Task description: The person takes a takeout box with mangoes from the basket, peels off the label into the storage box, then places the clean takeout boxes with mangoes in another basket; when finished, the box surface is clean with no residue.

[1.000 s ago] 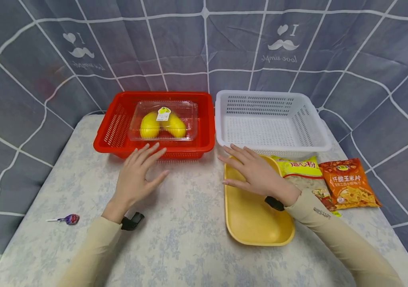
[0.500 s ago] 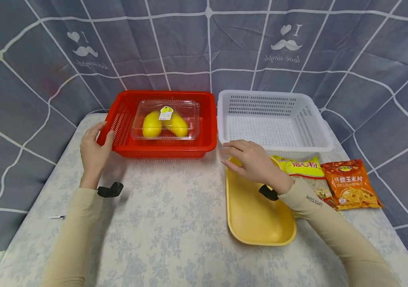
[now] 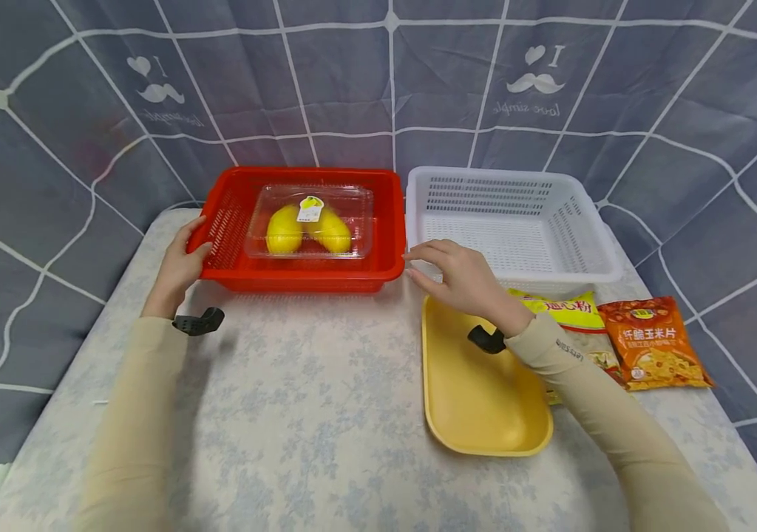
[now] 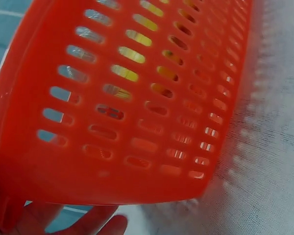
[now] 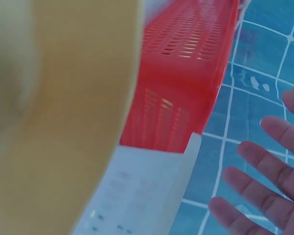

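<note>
Evidently the two hands are well apart, at opposite ends of a red rectangular plastic basket with slotted walls, set on a pale table covering printed with blue-grey sprigs. The left hand touches the basket's left end near its front corner, thumb and fingers at the rim; I cannot tell whether it is clamped there, since the left wrist view shows only part of its fingers beside the end wall. The right hand reaches to the right front corner with fingers loose and spaced apart, holding nothing; whether its fingertips touch the rim I cannot tell. Inside the basket lies a clear plastic box with rounded yellow fruits and a white label on its lid. Just beside it on the right is a white slotted plastic basket. Partly under the right hand and forearm lies a shallow yellow tray with rounded corners; beyond that are a yellow-topped food bag and an orange snack bag. A grey curtain with white lines hangs behind.
</note>
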A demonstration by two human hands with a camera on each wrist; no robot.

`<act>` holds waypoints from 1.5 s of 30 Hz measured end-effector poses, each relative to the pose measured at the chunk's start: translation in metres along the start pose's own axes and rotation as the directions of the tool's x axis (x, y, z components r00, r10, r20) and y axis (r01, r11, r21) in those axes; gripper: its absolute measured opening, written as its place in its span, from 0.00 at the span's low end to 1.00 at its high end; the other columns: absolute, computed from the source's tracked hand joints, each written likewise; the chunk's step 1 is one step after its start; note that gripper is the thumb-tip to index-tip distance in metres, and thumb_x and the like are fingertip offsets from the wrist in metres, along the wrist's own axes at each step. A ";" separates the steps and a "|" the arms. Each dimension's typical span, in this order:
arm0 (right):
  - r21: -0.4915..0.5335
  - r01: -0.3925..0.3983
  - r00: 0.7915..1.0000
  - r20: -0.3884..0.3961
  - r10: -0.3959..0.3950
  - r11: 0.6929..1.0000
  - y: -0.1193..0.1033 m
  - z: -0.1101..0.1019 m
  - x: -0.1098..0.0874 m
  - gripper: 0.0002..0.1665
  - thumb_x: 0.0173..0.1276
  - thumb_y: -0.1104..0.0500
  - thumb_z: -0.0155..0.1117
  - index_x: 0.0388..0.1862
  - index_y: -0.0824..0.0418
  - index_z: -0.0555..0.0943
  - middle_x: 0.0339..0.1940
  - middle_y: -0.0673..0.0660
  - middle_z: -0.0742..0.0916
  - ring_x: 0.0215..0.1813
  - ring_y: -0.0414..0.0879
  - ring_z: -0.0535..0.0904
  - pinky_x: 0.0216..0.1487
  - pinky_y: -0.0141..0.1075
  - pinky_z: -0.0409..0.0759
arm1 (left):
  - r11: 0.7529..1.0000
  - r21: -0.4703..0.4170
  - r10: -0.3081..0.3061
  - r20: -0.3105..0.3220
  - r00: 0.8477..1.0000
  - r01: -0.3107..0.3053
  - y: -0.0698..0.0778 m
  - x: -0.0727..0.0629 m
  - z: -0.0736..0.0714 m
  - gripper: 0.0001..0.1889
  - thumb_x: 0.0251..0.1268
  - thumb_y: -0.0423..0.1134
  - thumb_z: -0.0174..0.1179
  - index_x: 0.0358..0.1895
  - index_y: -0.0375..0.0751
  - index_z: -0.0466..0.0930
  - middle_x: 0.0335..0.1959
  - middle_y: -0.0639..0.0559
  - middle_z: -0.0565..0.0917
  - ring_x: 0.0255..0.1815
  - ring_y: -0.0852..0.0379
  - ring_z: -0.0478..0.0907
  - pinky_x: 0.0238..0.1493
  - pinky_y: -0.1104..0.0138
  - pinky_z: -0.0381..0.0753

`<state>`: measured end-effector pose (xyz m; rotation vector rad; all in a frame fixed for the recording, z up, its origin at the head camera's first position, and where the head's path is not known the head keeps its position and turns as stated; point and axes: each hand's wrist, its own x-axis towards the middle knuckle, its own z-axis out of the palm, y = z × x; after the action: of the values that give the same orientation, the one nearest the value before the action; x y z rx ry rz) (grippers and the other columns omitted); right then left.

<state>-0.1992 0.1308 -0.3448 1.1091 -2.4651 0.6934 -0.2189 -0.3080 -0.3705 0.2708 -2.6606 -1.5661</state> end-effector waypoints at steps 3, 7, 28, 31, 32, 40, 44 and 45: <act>0.041 -0.080 0.996 0.036 0.078 0.996 0.003 0.002 0.013 0.18 0.66 0.52 0.63 0.51 0.59 0.82 0.49 0.54 0.84 0.47 0.48 0.79 0.41 0.42 0.79 | 0.998 -0.053 -0.025 0.013 1.000 0.026 0.001 0.003 0.003 0.30 0.76 0.39 0.41 0.77 0.52 0.45 0.71 0.36 0.55 0.59 0.44 0.62 0.55 0.58 0.71; 0.059 -0.159 0.983 0.104 0.153 0.985 0.004 0.008 0.037 0.20 0.67 0.51 0.62 0.54 0.59 0.81 0.51 0.55 0.83 0.49 0.50 0.78 0.47 0.42 0.77 | 0.996 -0.073 -0.051 0.009 0.999 0.052 0.001 0.006 0.005 0.30 0.76 0.37 0.42 0.77 0.54 0.45 0.71 0.37 0.55 0.60 0.44 0.62 0.57 0.55 0.71; 0.214 -0.527 0.784 0.496 0.374 0.822 0.018 0.050 0.142 0.32 0.69 0.53 0.60 0.69 0.61 0.67 0.68 0.60 0.69 0.67 0.54 0.62 0.66 0.44 0.63 | 0.992 -0.083 -0.095 -0.015 0.995 0.093 0.001 0.006 0.006 0.30 0.75 0.35 0.42 0.76 0.55 0.47 0.71 0.39 0.56 0.59 0.44 0.64 0.47 0.68 0.76; 0.230 -0.600 0.732 0.543 0.411 0.766 0.019 0.056 0.146 0.34 0.69 0.54 0.60 0.72 0.58 0.63 0.71 0.60 0.65 0.70 0.55 0.55 0.67 0.46 0.60 | 0.992 -0.089 -0.085 -0.012 0.996 0.084 0.000 0.007 0.006 0.30 0.75 0.35 0.43 0.76 0.55 0.47 0.71 0.39 0.56 0.59 0.44 0.64 0.45 0.69 0.75; 0.231 -0.624 0.714 0.558 0.423 0.747 0.019 0.058 0.148 0.35 0.69 0.54 0.59 0.72 0.58 0.62 0.71 0.60 0.64 0.71 0.56 0.53 0.68 0.47 0.59 | 0.993 -0.091 -0.082 -0.012 0.997 0.080 -0.001 0.007 0.006 0.30 0.75 0.35 0.43 0.76 0.55 0.47 0.71 0.39 0.56 0.59 0.44 0.64 0.44 0.70 0.75; 0.233 -0.720 0.632 0.609 0.479 0.654 0.021 0.070 0.150 0.33 0.70 0.58 0.58 0.72 0.57 0.63 0.71 0.61 0.65 0.68 0.55 0.60 0.66 0.45 0.62 | 0.990 -0.102 -0.095 -0.003 0.995 0.094 -0.003 0.005 0.006 0.30 0.75 0.36 0.43 0.76 0.56 0.48 0.70 0.38 0.56 0.58 0.44 0.65 0.40 0.73 0.76; 0.276 -0.724 0.639 0.614 0.463 0.632 0.021 0.073 0.152 0.33 0.70 0.59 0.57 0.73 0.58 0.61 0.71 0.61 0.66 0.64 0.55 0.64 0.65 0.45 0.63 | 0.993 -0.084 -0.090 -0.016 0.996 0.089 -0.002 0.002 0.003 0.29 0.76 0.37 0.42 0.76 0.56 0.47 0.71 0.38 0.56 0.58 0.44 0.65 0.40 0.72 0.76; 0.288 -0.725 0.639 0.621 0.454 0.626 0.021 0.074 0.152 0.34 0.71 0.59 0.56 0.74 0.58 0.60 0.71 0.60 0.65 0.64 0.55 0.64 0.65 0.45 0.64 | 0.993 -0.081 -0.089 -0.020 0.996 0.087 -0.001 0.002 0.002 0.29 0.76 0.37 0.42 0.76 0.56 0.47 0.71 0.38 0.56 0.58 0.44 0.65 0.40 0.72 0.76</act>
<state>-0.3201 0.0104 -0.3362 0.5717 -3.2778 1.5292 -0.2206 -0.3073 -0.3725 0.4063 -2.5944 -1.6785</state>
